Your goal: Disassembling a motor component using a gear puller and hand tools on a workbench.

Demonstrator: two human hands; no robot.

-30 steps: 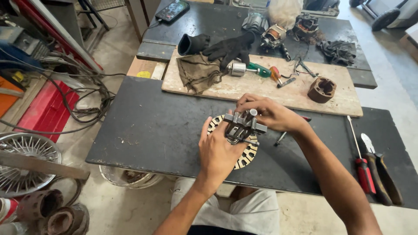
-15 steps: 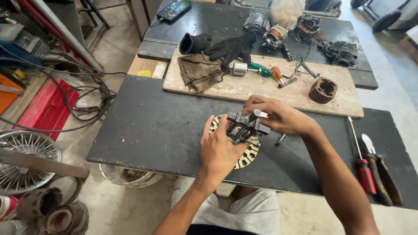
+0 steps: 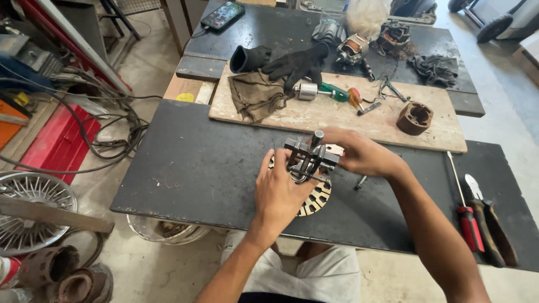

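I see the metal puller (image 3: 307, 158) between my hands, over the slotted disc (image 3: 315, 197) on the table (image 3: 191, 168). My left hand (image 3: 279, 191) grips its left arm, my right hand (image 3: 359, 152) grips its right end. Since before, the right hand moved a little to the right.

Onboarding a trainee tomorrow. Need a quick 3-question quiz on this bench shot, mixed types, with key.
1. True or false: both hands are on the metal puller.
2. What lies under the puller? A) slotted metal disc B) black glove C) phone
3. Which red-handled tool lies at the bench's right end?

Key:
1. True: left hand and right hand both grip it.
2. A, the disc.
3. The screwdriver, beside the pliers.
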